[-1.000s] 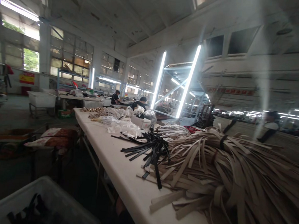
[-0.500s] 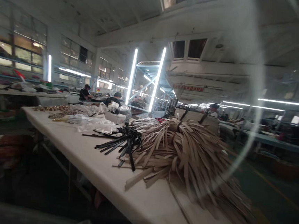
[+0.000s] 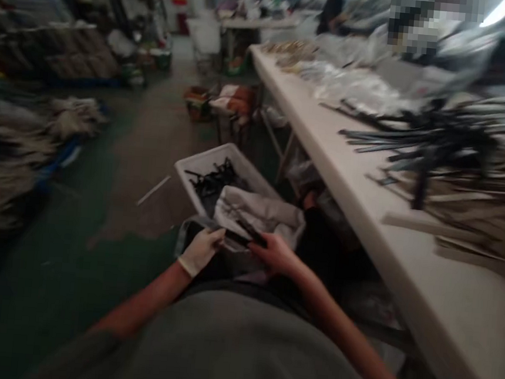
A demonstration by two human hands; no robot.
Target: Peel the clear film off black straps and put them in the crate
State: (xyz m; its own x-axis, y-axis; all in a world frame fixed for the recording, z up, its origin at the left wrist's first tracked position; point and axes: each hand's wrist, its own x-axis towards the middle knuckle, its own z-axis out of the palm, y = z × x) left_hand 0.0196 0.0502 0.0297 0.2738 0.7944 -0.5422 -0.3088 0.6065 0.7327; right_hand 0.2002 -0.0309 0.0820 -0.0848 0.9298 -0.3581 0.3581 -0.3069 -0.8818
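In the head view my left hand (image 3: 203, 250), in a pale glove, is closed on one end of a black strap (image 3: 236, 237) above my lap. My bare right hand (image 3: 276, 253) grips the strap's other end. A second thin dark piece (image 3: 251, 228) sticks out from the right fingers; blur hides whether it is a strap or a tool. Just beyond the hands, a pale cloth (image 3: 268, 211) hangs over the near part of a white plastic bin (image 3: 256, 169). Black straps (image 3: 216, 177) lie tangled inside that bin.
Along the right runs a long white table (image 3: 326, 154) carrying black straps (image 3: 443, 135), a heap of beige strips (image 3: 475, 215) and clear plastic bags (image 3: 354, 89). A stool (image 3: 233, 105) stands beyond the bin. Fabric piles (image 3: 8, 150) lie on the left floor. A person (image 3: 332, 11) is farther back.
My view has swung down and to the left, from the table and hall to my lap. Both hands, the strap and the white bin have come into view.
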